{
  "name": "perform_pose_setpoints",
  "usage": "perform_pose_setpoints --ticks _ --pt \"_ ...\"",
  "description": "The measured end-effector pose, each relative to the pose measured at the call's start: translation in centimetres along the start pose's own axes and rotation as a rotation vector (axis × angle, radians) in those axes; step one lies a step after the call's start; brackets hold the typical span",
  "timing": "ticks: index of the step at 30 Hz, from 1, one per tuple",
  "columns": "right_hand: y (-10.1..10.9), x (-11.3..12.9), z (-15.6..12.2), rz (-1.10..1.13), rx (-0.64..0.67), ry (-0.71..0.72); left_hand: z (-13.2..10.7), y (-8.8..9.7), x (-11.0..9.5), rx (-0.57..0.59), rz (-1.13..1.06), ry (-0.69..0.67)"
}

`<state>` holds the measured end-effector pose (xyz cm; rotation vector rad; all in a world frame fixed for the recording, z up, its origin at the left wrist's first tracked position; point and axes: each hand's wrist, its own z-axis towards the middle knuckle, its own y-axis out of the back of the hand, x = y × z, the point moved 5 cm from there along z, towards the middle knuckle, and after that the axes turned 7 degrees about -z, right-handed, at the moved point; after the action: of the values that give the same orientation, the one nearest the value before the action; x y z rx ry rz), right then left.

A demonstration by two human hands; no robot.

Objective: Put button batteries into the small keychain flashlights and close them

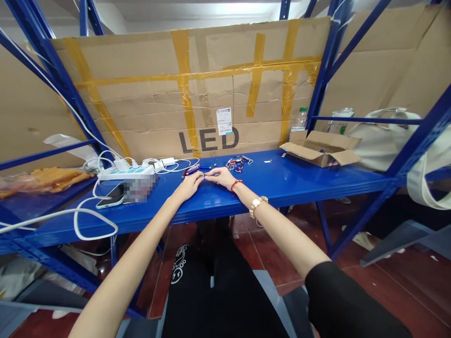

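My left hand [191, 186] rests low over the blue shelf top [275, 180], its fingers closed in a pinch. My right hand [221, 178] meets it from the right, thumb and fingertips pinched together. Between the fingertips of both hands is a small shiny metal piece [203, 175], too small to name exactly. Just beyond my left hand lie a few slim purple and red metallic items [190, 171]. Past my right hand sits a loose pile of coloured metal clips [237, 163], which look like carabiners, in red, blue and silver.
At left are a white power strip [128, 172] with plugs and cables, and a phone [112, 196]. An opened cardboard box [320, 149] stands at right, with a green-capped bottle [301, 118] behind it. A taped cardboard sheet [151, 108] walls the back; blue posts frame both sides.
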<state>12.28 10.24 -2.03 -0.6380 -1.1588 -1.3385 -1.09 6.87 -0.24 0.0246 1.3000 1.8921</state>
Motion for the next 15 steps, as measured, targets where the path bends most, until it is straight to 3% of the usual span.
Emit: perform_pose_setpoints --ticks 15 --pt "0.16 -0.53 -0.16 -0.021 0.052 0.022 -0.39 -0.49 0.02 0.088 0.067 -0.078"
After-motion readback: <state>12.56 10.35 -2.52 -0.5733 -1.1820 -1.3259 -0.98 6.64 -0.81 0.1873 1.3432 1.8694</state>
